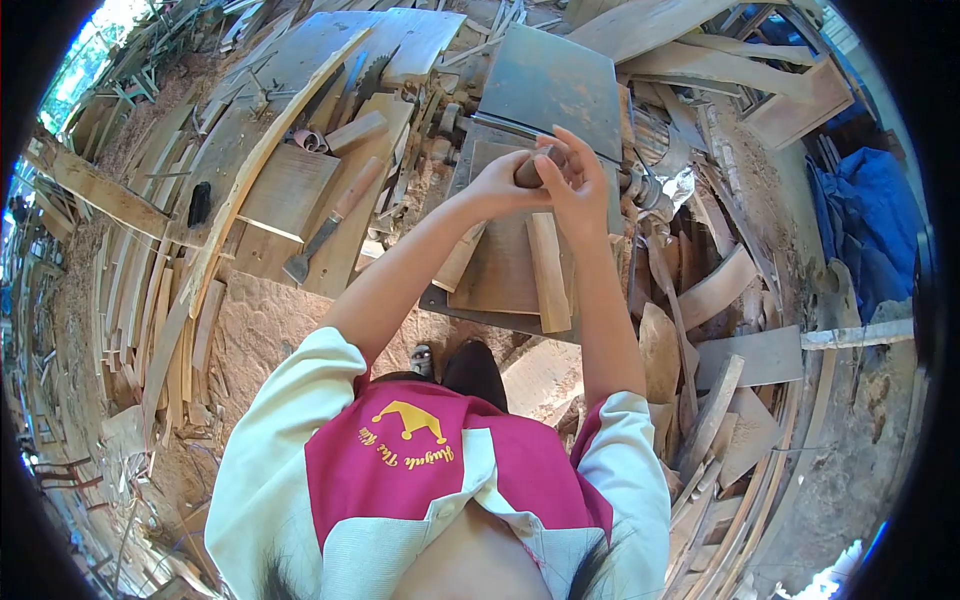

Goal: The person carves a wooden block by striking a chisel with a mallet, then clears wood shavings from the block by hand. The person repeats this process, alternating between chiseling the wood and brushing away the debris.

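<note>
Over the machine table, my left hand (498, 188) is closed around a small brown piece of wood (527, 174) with a rounded end. My right hand (578, 185) meets it from the other side, its thumb and fingers curved about the piece. The fingers hide much of its shape. Below the hands, a flat board (495, 265) lies on the metal table. On that board rests a narrow wood strip (547, 270), and a short wooden block (461, 257) leans at its left.
On the left bench lie a wide-bladed chisel (335, 218), a tape roll (308, 141) and a wood block (357, 131). A long strip (262, 165) crosses that bench. A metal plate (550, 85) stands beyond my hands. Offcuts (715, 420) pile up at right, near a blue tarp (868, 230).
</note>
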A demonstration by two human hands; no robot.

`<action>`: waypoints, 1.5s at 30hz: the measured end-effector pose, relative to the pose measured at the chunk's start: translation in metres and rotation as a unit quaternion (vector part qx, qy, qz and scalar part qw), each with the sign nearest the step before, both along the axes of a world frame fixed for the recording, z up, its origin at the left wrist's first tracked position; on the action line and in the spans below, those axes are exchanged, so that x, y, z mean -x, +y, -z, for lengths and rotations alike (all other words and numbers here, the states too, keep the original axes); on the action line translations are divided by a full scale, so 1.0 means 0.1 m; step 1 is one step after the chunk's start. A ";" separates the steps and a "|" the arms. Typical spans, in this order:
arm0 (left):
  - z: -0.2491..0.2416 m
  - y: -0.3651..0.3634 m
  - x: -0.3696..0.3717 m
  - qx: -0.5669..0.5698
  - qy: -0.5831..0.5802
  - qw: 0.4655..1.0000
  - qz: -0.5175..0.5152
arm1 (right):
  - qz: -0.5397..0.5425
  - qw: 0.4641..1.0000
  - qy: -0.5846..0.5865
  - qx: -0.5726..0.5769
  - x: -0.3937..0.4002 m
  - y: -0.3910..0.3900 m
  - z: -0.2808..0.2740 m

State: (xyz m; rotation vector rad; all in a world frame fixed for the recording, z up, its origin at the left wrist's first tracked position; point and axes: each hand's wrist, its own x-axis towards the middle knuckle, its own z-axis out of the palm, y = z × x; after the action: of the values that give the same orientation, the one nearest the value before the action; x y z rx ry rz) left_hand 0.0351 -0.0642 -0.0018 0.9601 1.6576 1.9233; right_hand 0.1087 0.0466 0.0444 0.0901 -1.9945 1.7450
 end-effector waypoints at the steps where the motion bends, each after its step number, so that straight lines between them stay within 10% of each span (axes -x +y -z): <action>1: 0.02 -0.06 0.00 0.048 0.010 0.998 -0.034 | -0.016 1.000 0.023 -0.014 0.02 -0.02 -0.02; 8: 0.67 -0.68 -0.35 0.573 0.145 0.794 -0.142 | -0.011 0.998 0.038 0.050 -0.13 0.03 0.13; 45: 0.98 -0.21 -0.63 0.498 0.180 0.840 -0.115 | 0.108 0.979 0.080 0.150 -0.29 0.25 0.25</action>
State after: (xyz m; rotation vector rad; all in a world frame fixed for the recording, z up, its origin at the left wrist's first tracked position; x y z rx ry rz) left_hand 0.0979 -0.0852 -0.1002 0.6865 2.6354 0.7033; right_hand 0.1374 0.0716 0.0194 -0.0817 -1.5471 1.8108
